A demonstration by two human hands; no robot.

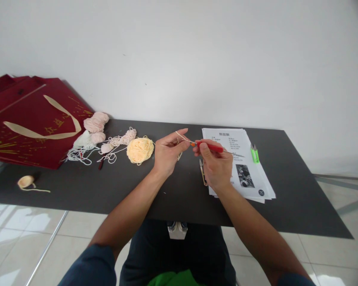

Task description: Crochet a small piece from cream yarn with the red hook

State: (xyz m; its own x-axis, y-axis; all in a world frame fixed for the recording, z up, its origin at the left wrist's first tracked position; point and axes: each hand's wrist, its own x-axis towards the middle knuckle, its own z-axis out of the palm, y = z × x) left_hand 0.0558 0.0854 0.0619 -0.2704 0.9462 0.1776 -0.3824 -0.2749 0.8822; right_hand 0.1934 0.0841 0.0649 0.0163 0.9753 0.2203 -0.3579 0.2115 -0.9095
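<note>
My right hand (216, 165) is closed around a red-handled crochet hook (209, 147), its tip pointing left toward my left hand (168, 153). My left hand pinches a thin cream yarn strand (181, 137) between thumb and fingers, close to the hook tip. A cream yarn ball (140, 149) lies on the dark table (301, 198) just left of my left hand. Both hands hover over the middle of the table.
Printed paper sheets (241, 167) lie under my right hand, with green snips (254, 153) on them and small scissors (203, 172) beside. Pink and white yarn (95, 131) lies further left. A red gift bag (32, 123) sits at far left; a small yarn piece (26, 182) near the edge.
</note>
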